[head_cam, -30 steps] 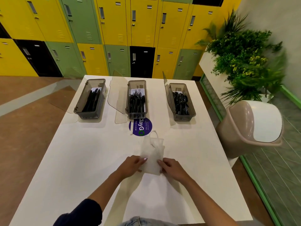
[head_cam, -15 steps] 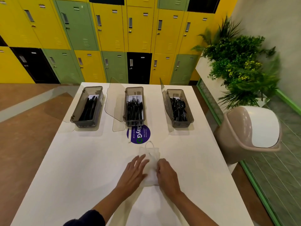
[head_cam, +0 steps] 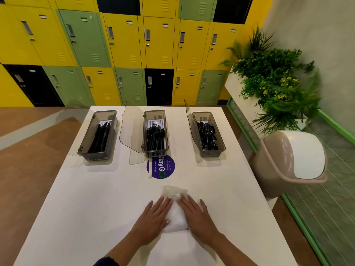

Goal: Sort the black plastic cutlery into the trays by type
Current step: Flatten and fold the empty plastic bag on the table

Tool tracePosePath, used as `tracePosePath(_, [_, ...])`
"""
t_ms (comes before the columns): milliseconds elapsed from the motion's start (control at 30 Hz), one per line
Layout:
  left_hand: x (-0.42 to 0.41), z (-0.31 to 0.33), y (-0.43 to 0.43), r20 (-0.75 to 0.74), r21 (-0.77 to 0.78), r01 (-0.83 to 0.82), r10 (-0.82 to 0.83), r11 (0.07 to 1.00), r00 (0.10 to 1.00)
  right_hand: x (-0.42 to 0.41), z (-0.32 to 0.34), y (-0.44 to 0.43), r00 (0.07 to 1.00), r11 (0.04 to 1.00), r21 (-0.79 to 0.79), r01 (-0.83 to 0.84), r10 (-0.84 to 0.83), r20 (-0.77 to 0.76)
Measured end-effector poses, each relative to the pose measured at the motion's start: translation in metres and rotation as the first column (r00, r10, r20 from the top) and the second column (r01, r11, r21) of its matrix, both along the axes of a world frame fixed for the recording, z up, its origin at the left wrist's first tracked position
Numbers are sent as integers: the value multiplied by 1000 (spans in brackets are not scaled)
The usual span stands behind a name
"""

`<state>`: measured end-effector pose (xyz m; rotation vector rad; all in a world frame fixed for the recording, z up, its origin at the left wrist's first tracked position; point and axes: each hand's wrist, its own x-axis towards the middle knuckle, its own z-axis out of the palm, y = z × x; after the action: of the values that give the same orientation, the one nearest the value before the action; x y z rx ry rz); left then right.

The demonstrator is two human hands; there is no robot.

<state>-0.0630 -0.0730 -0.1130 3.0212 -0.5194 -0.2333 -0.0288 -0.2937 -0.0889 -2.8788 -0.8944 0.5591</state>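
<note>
**A:** Where is the cutlery?

**B:** In three trays set in a row across the far end of the white rectangular table [head_cam: 96, 198]. The left tray [head_cam: 94, 156], a smoky-grey rectangular plastic box like the other two, holds the black plastic knives [head_cam: 99, 137]. The middle tray [head_cam: 155, 153] holds the black plastic forks [head_cam: 155, 138], and the right tray [head_cam: 211, 153] the black plastic spoons [head_cam: 207, 135].

**A:** Which way do they lie?

**B:** Lengthwise, and each tray's long axis runs from the near side to the far side. The fork tines and spoon bowls point to the far end, toward the yellow, green and black metal lockers [head_cam: 123, 41]. I cannot tell which end of the knives is the blade.

**A:** And the hands?

**B:** Both lie flat on a thin clear plastic bag [head_cam: 175, 219] at the near middle of the table, well apart from the trays. The left hand [head_cam: 153, 217] presses its left side and the right hand [head_cam: 197, 217] its right side. The fingers are straight and close together, with the tips pointing away from the person, and neither hand pinches anything. The bag also runs long away from the person, with its crumpled end just past the fingertips.

**A:** Anything else?

**B:** A round purple sticker [head_cam: 163, 167] lies at the near end of the middle tray, which covers part of it. A clear plastic lid [head_cam: 132, 131] stands open on that tray's left. A beige swing-top bin [head_cam: 272, 160] stands beside the table's right edge, with leafy green plants [head_cam: 274, 85] behind it.
</note>
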Motion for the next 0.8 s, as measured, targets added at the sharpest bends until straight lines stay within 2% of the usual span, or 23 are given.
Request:
tracePosePath(167, [1,3,3,-79,-35,18,-20,999,997,3,7,-1,996,996,31,84,-85,1])
tracePosePath(233, [-2,7,7,-122,-66,36,-44,997,992,3,6,-1,998,996,71,56,-57,15])
tracePosePath(367, [-12,11,14,-77,-54,115,-119,992,990,3,10,-1,986,948,270,167,-160,-46])
tracePosePath(467, [-12,11,13,-60,-75,109,-114,991,992,-1,10,-2,974,888,402,223,-187,-127])
tracePosePath(567, [-9,15,10,-48,-158,59,-67,986,997,0,8,-9,989,911,386,145,-129,-67])
tracePosePath(700, [-8,21,4,-33,-318,-68,61,946,998,5,20,-16,988,929,357,97,-47,-144])
tracePosePath(800, [-4,23,-2,19,-450,-133,159,883,987,5,16,-15,996,939,334,82,-64,-64])
